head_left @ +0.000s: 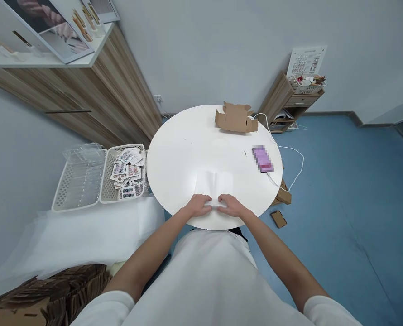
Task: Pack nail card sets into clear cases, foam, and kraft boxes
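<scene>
Near the front edge of the round white table (174, 149), a thin, whitish, see-through sheet (206, 182) lies with a crease down its middle. My left hand (199, 205) curls its fingers on the left end of a small folded or rolled part (214, 207) at the sheet's near edge. On the right end of that part, my right hand (231, 205) has its fingers bent the same way, a small gap away from the left. Whether anything is wrapped inside the roll cannot be seen.
An unfolded brown cardboard box (236, 118) sits at the table's back. A blurred purple phone (262, 158) with a white cable (298, 154) lies right. Left are a white basket of cards (128, 147) and stacked translucent sheets (96, 231). Small boxes (278, 219) are on the floor.
</scene>
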`<state>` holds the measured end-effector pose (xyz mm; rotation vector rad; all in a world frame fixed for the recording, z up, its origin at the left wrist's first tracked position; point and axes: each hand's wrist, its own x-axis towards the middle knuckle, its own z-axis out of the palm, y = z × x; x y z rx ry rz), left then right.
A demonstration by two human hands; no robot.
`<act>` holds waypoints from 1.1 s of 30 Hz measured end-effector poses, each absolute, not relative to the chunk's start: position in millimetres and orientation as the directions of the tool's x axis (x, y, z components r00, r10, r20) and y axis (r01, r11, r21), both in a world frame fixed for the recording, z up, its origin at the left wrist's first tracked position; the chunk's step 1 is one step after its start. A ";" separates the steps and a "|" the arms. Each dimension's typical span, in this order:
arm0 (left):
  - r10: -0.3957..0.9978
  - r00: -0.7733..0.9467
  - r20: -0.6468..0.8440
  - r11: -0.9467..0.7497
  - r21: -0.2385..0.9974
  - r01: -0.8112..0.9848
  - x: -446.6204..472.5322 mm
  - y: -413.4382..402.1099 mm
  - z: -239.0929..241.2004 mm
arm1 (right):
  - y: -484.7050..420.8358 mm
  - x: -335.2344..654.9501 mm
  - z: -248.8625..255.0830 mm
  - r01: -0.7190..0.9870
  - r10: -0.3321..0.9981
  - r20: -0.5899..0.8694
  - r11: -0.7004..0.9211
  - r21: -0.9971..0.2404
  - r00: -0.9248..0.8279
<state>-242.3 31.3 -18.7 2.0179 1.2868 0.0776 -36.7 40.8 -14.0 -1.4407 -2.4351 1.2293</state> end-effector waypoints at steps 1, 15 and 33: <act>0.820 0.466 -0.332 -0.189 0.612 0.768 -242.7 35.6 -17.8 | 45.6 -36.9 -12.8 0.708 0.778 -0.321 0.214 -0.673 -0.540; 0.912 -0.036 -0.409 0.239 0.457 0.857 -276.5 60.0 -41.3 | 69.3 -30.5 -47.6 0.707 0.934 -0.355 -0.277 -0.651 0.039; 0.887 0.439 -0.141 -0.352 0.409 0.842 -223.1 17.8 -45.4 | 57.5 -42.5 -52.8 0.426 0.837 -0.532 -0.530 -0.733 0.126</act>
